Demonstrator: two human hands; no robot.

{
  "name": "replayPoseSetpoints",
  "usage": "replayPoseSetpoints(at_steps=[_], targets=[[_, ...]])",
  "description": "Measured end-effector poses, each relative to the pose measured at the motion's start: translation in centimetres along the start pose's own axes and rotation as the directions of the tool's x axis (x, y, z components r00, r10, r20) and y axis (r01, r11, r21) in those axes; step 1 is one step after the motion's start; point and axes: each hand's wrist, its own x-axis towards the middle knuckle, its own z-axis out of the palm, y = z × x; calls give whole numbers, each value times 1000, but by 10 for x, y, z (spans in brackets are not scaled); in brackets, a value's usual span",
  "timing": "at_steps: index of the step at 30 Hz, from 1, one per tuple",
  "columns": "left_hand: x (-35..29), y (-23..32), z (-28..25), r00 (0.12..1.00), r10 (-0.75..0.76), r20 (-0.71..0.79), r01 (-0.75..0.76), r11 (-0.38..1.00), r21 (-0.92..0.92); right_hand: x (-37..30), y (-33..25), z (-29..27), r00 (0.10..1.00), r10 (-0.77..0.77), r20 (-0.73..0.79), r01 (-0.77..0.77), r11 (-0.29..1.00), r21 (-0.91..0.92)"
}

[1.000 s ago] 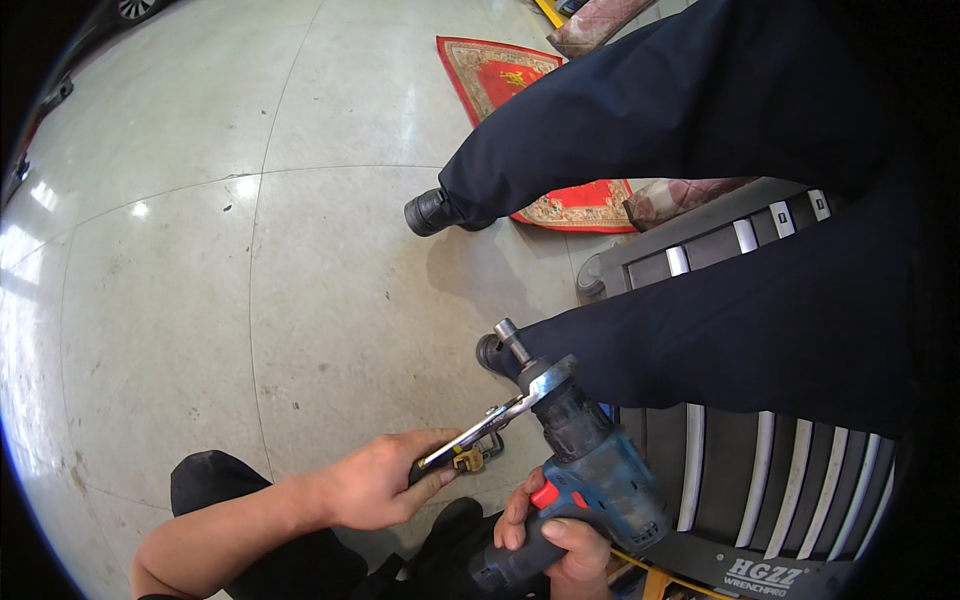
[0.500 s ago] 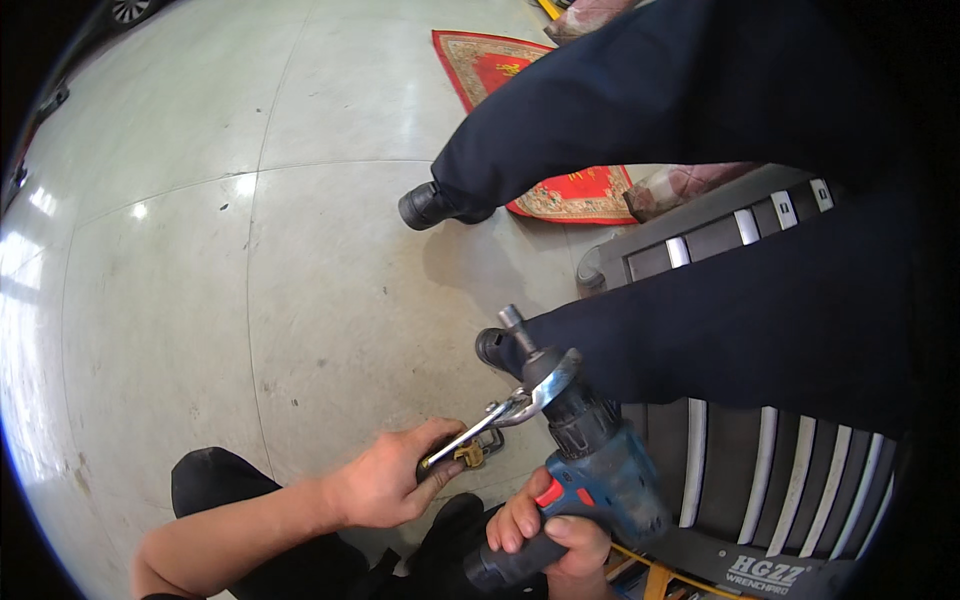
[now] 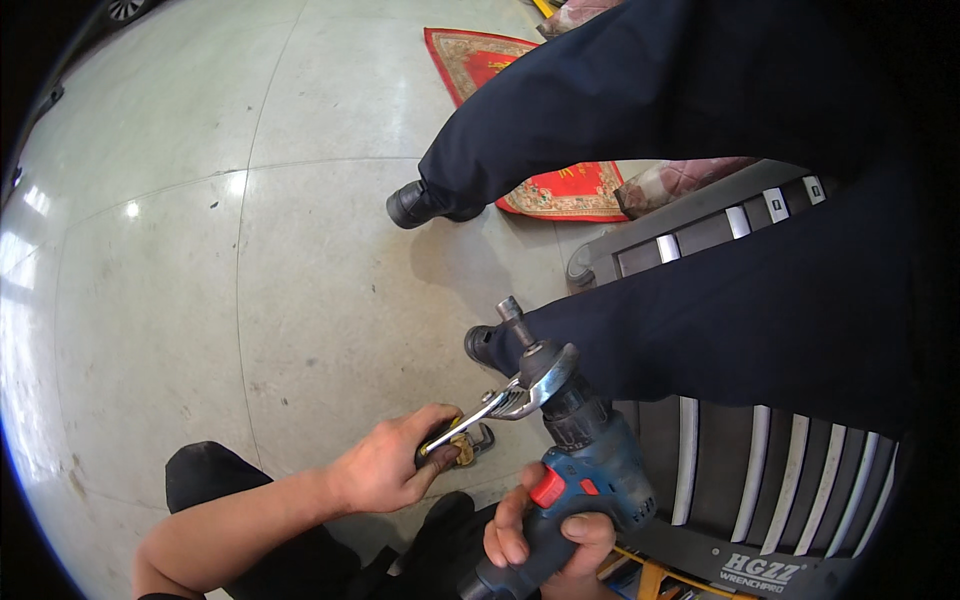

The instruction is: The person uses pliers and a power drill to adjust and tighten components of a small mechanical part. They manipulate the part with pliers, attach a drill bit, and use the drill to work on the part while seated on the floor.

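In my right hand [image 3: 520, 535] is a blue and black cordless drill [image 3: 605, 465] with red buttons, its fingers wrapped round the black grip. A metal socket bit [image 3: 511, 310] sticks out of the drill's nose. My left hand [image 3: 385, 465] is closed on the handles of metal pliers [image 3: 515, 402]. Their curved jaws lie round the drill's front end, behind the bit; whether they clamp it tightly I cannot tell. A small brass-coloured piece with a grey hook-shaped part [image 3: 466, 450] shows beside the left fingers, partly hidden by them.
Another person's dark trouser legs [image 3: 680, 310] reach in from the right, close to the drill. Below them stands a black tool-cabinet drawer front [image 3: 725, 470] with silver strips. A red patterned mat [image 3: 565, 192] lies on the grey floor [image 3: 320, 270]. A car wheel [image 3: 125, 8] shows far left.
The drill has turned slightly and shifted a little down and left in view. The pliers stay round its front end, and both hands keep their holds.
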Motion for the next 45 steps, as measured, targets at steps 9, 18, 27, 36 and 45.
replayPoseSetpoints(at_steps=[9,18,27,36,45], targets=[[-1,10,-2,1000,11,-4,-11,1000,-21,7,8,-7,990,-41,136,48,998,-51],[-5,3,1,997,54,-47,-55,998,-25,3,11,-13,989,-44,142,63,990,-125],[-6,-1,0,998,49,-42,-49,999,1,2,8,-12,991,-26,133,34,998,-62],[-10,9,4,997,78,-15,-78,997,-25,2,12,-26,982,-178,56,182,840,-511],[-10,1,1,997,45,-58,-45,999,3,4,13,-12,979,-7,202,-14,994,105]])
